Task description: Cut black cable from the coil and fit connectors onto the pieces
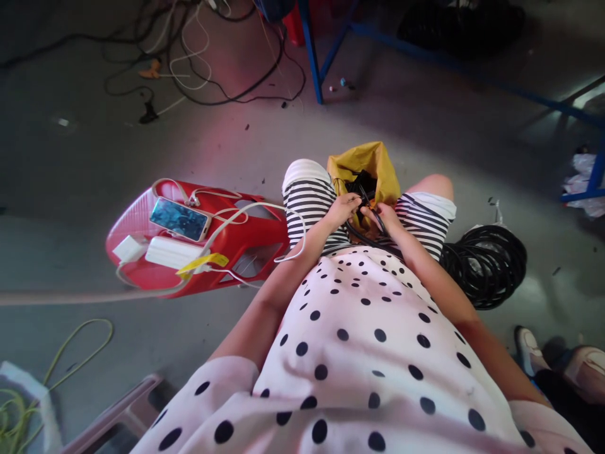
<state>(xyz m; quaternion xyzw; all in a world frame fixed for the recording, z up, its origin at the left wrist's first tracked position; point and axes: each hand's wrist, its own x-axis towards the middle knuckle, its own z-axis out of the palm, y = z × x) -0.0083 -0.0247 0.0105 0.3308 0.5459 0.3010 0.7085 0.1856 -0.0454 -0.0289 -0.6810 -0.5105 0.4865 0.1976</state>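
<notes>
Both hands meet between my knees, at the near side of a yellow bag that stands open with dark pieces inside. My left hand is closed, fingertips pinched on a thin black piece at the bag's mouth. In my right hand, the fingers are curled round a black cable. The cable runs across my lap to the right, where a coil of black cable lies on the floor by my leg. What exactly sits between the fingertips is too small to make out.
On my left is a red plastic stool bearing a phone, a white power bank and a white charger. Tangled cables lie on the floor ahead, near a blue metal frame. Another person's shoes are at right.
</notes>
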